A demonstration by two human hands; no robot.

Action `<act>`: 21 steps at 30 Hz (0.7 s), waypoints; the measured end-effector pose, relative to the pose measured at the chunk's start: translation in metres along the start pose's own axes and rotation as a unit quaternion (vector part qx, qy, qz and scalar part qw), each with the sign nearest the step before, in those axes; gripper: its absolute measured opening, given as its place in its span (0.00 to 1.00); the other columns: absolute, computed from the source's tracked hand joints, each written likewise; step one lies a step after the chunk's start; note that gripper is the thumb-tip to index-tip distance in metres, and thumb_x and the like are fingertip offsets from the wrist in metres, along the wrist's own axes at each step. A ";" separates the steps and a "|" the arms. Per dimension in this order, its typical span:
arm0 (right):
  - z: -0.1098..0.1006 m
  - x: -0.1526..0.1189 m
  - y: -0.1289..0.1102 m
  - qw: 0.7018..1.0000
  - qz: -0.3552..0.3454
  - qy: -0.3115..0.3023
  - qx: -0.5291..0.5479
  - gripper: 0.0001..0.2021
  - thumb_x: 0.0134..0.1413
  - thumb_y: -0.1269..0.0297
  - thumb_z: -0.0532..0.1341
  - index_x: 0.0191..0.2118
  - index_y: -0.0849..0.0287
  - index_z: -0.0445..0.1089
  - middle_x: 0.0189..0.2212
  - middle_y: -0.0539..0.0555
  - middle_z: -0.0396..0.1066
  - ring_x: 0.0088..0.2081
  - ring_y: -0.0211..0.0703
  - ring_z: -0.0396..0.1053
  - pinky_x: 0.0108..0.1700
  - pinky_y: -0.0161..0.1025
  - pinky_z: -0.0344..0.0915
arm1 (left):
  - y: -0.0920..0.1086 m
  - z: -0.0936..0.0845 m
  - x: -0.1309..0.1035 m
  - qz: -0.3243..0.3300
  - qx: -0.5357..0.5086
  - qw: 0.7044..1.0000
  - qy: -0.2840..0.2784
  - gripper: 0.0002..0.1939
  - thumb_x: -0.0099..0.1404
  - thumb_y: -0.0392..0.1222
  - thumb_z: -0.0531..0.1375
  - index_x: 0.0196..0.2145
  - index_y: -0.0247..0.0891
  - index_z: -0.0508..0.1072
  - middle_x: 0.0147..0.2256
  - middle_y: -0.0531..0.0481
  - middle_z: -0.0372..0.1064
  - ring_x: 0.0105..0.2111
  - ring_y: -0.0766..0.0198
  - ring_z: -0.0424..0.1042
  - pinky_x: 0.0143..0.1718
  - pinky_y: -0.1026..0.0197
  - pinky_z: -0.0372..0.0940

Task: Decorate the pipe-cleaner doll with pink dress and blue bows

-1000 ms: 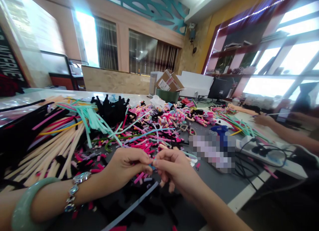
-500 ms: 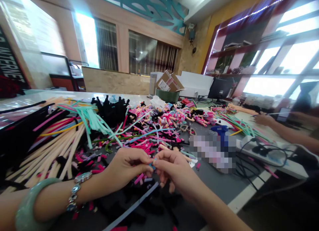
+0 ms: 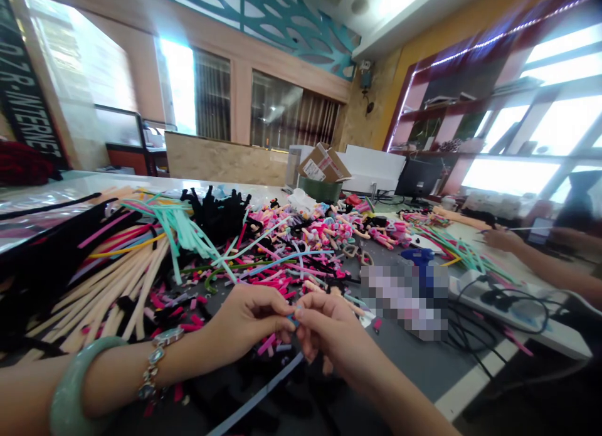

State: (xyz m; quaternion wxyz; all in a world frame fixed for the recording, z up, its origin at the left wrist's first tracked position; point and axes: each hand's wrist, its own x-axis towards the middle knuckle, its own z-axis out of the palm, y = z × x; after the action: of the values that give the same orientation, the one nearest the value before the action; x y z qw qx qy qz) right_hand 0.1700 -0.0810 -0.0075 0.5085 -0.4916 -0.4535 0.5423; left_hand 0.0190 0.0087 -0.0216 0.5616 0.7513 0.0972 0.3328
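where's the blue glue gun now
In the head view, the blue glue gun is right of centre, beyond and to the right of the right hand, just left of the white power strip; its lower part is blurred out.

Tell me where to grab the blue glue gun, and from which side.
Grip the blue glue gun by its handle, probably best with the right hand, coming from above on the near side: the handle runs from the body toward the person, while the white power strip lies to its right. The handle's lower end is blurred out, so its tilt is unclear.
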 end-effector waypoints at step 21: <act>-0.005 -0.005 -0.012 0.991 -0.022 0.070 -0.111 0.12 0.50 0.56 0.61 0.31 0.60 0.66 0.16 0.44 0.65 0.15 0.32 0.64 0.14 0.27 0.58 | 0.006 0.002 0.004 -0.029 -0.028 0.998 0.046 0.01 0.53 0.31 0.66 0.26 0.32 0.76 0.21 0.52 0.74 0.21 0.66 0.75 0.24 0.70 0.70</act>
State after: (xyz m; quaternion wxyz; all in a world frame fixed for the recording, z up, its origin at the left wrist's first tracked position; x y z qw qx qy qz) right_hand 0.1758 -0.0850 0.0047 0.4927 -0.5716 -0.4850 0.4419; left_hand 0.0218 0.0067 -0.0153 0.5868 0.7158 0.1353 0.3534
